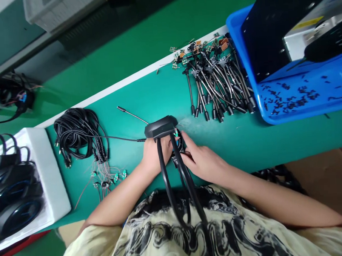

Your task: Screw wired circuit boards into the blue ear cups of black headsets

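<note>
A black headset (161, 127) is up off the green bench mat, with its padded top piece uppermost and two black band strips (169, 181) hanging down towards my lap. My left hand (156, 155) grips it under the top piece. My right hand (202, 160) holds a round black ear cup (180, 142) from the side, close to a small green circuit board (175, 133). A thin metal microphone boom (132, 115) reaches from the hands across the mat. A thin black cable (117, 138) runs from a coil of cables to the headset.
A black cable coil (77, 134) and wired green boards (108, 179) lie left. A pile of microphone booms (217, 82) lies ahead, beside a blue tray (305, 95) of small black parts under a machine. Headsets sit in a white foam tray (48, 167). Cardboard (317, 182) shows lower right.
</note>
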Demonstrator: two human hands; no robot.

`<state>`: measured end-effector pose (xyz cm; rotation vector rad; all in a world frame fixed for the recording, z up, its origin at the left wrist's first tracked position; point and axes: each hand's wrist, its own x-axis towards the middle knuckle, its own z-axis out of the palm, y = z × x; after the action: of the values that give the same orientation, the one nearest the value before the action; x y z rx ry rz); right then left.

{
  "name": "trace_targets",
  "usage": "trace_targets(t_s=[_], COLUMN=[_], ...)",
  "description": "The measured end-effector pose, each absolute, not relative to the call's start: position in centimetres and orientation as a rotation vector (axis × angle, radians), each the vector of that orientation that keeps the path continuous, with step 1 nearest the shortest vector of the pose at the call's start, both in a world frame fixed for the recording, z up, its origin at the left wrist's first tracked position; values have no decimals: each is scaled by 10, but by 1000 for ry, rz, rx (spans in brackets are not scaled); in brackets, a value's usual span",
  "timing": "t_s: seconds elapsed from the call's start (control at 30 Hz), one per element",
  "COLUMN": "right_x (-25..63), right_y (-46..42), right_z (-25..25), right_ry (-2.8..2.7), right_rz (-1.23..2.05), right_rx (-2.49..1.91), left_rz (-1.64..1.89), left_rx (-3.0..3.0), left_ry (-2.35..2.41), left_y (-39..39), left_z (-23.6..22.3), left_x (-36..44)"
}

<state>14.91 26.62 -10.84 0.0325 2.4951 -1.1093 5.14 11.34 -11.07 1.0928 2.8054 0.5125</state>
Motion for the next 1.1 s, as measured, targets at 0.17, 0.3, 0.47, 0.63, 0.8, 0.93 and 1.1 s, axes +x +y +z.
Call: trace_targets(t_s=[0.17,0.3,0.47,0.63,0.8,0.93,1.1], right_x=[152,151,151,152,150,125,66], right_y=[253,251,253,250,261,288,297], right_z=[-112,-111,-110,-112,-101,-76,-55], right_ry=[2318,2302,2353,2357,2448,2973,3189], right_rz=[-1417,-1433,-1331,-1300,-1078,-734,-615], right_rx=[103,108,89,85,40,175,-428], left_rz=[571,713,758,619,536,488,579], left_rx=[1115,993,991,1145,1135,1154,1166], left_ry=[2826,2793,2814,2879,2879,2904,2845], left_y=[110,110,109,105,108,111,114], left_z=[-110,-108,-109,-114,-115,-114,-112], left_x=[51,55,57,56,55,55,53])
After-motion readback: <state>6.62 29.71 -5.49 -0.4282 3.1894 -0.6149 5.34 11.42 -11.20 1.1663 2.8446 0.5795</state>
